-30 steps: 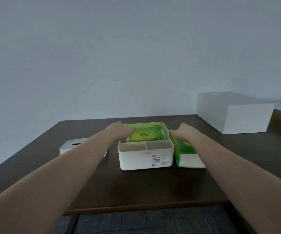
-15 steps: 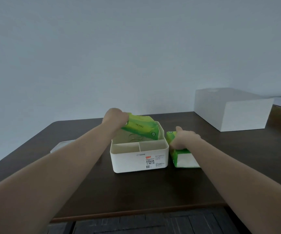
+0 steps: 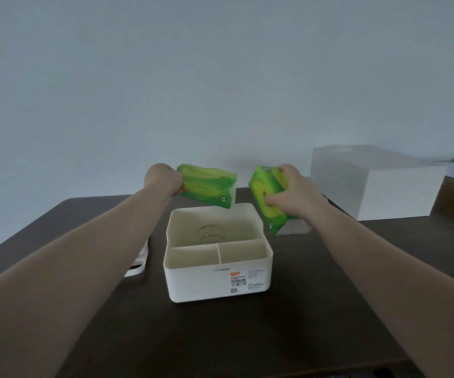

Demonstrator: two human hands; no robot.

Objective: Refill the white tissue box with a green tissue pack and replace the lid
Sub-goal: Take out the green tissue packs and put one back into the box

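Observation:
The white tissue box (image 3: 217,279) stands open in the middle of the dark table; its large rear compartment shows a wire spring and two small front compartments hold nothing. My left hand (image 3: 161,182) grips a flattened green tissue pack (image 3: 209,186) in the air above the box's rear left corner. My right hand (image 3: 292,195) grips a fuller green tissue pack (image 3: 268,203), tilted, just right of the box and above the table. The white lid (image 3: 138,264) lies on the table left of the box, mostly hidden behind my left forearm.
A large white rectangular box (image 3: 376,186) sits at the table's back right. The dark wooden table (image 3: 247,336) ends close to me at the bottom. A pale wall fills the background.
My left hand has lifted the flattened green pack out of the box into the air. My right hand has closed on the fuller pack beside the box and raised it, tilted.

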